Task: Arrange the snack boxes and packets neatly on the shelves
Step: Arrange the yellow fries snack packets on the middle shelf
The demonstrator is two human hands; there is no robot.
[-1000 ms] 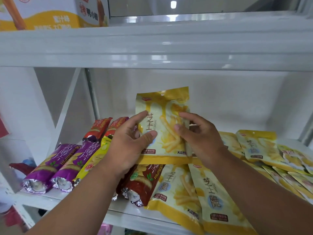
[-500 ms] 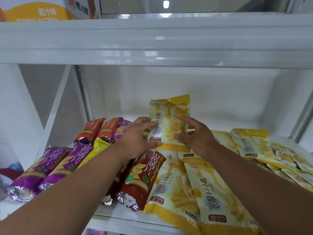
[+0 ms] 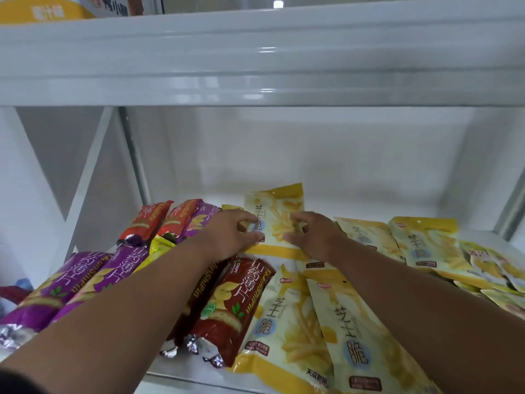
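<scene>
A yellow fries packet [image 3: 279, 216] leans low toward the back of the white shelf [image 3: 181, 375]. My left hand [image 3: 227, 236] pinches its left edge and my right hand [image 3: 315, 234] grips its right edge. Two more yellow fries packets [image 3: 287, 331] lie flat in front of it, reaching the shelf's front edge. Dark red [image 3: 227, 305], purple [image 3: 56, 291] and orange-red [image 3: 147, 220] tube packets lie in rows on the left side.
More yellow packets [image 3: 426, 248] lie overlapped on the right of the shelf. The upper shelf's thick white edge [image 3: 255, 58] hangs overhead, with a yellow box [image 3: 42, 9] on it. A slanted white brace [image 3: 88, 177] stands at the left. Bare white shelf shows behind the packets.
Both hands have carried the yellow fries packet away from me and lowered it from upright toward the back of the shelf. The camera has moved in closer.
</scene>
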